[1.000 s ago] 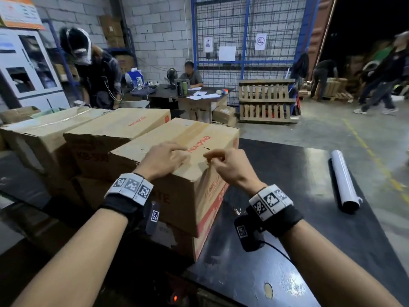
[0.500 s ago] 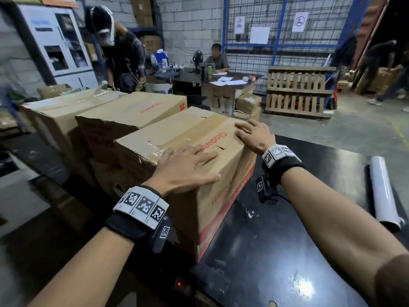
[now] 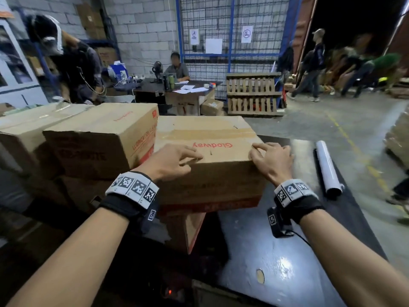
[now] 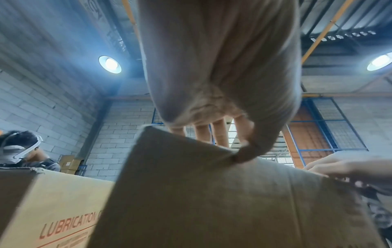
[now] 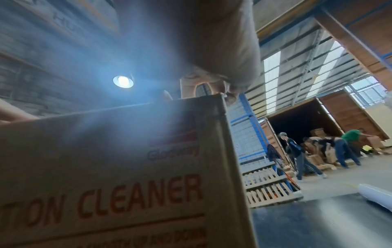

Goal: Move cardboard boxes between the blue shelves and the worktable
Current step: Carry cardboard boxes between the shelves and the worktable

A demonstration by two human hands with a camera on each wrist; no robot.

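Both hands have shifted on the top cardboard box (image 3: 208,151), and the box itself has swung round: half a second ago one corner pointed at the wearer, now its long near face lies square-on. The left hand (image 3: 170,160) sits at the near left of the lid with fingers loosely spread and the tips bent onto the cardboard; the left wrist view shows those fingers (image 4: 220,134) reaching over the top edge with the thumb hooked at the rim. The right hand (image 3: 271,159) rests on the near right corner, fingers bent and pressing on the lid. Neither hand wraps under the box, so this reads as steering or squaring it rather than lifting.

The box rests on a lower box (image 3: 190,227) at the left part of the dark tabletop (image 3: 276,240), and its near right corner juts out past that lower box, over the tabletop. Its left side stands just beside a neighbouring box (image 3: 99,138), with another further left. That suggests the box is being pulled free of the stack, probably to carry it off; the move is barely begun.

Open room lies to the right: bare tabletop runs out to a white roll (image 3: 327,167) lying near the right edge. The left is blocked by the row of boxes. Sliding further right would leave less of the box supported from below, so it might tip. People are walking on the floor far right.
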